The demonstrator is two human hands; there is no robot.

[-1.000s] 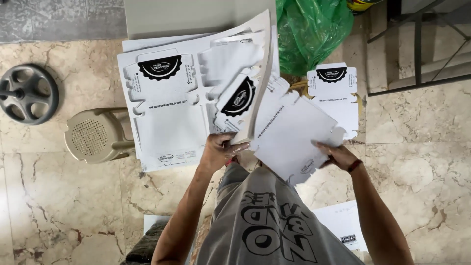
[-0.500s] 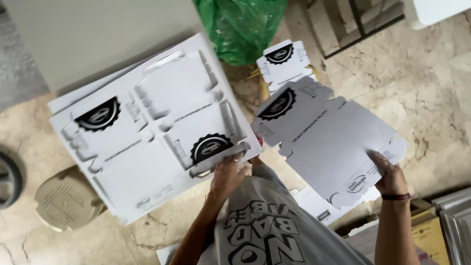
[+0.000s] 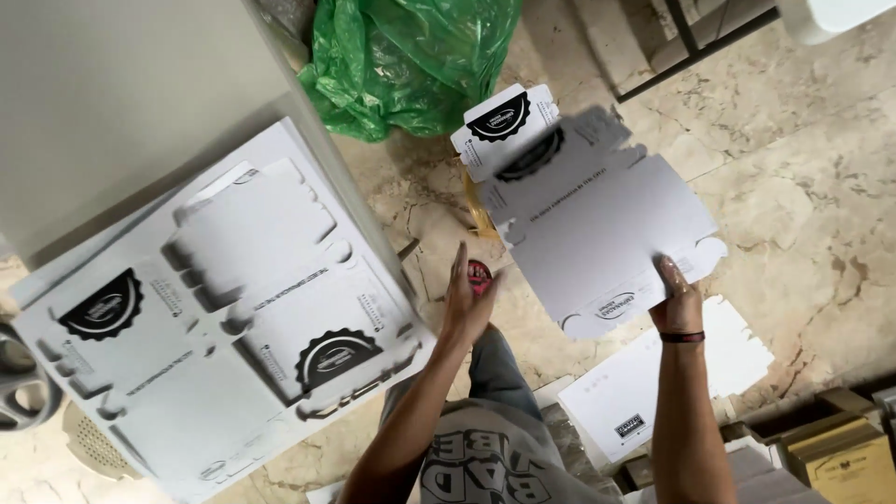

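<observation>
The right hand point(image 3: 679, 301) pinches one edge of a flat die-cut carton blank point(image 3: 607, 224); the left hand point(image 3: 467, 297) hovers released, so the sheet may sag and crease.

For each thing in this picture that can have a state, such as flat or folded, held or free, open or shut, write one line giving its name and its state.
Flat white box blank: unfolded, held at its near edge, lifted off the floor.
Right hand: gripping the blank's near edge.
Left hand: open, fingers straight, holding nothing.
Stack of box blanks: flat, unfolded, free.
Green plastic bag: crumpled, on the floor.
White sheet: lying flat on the floor.
</observation>
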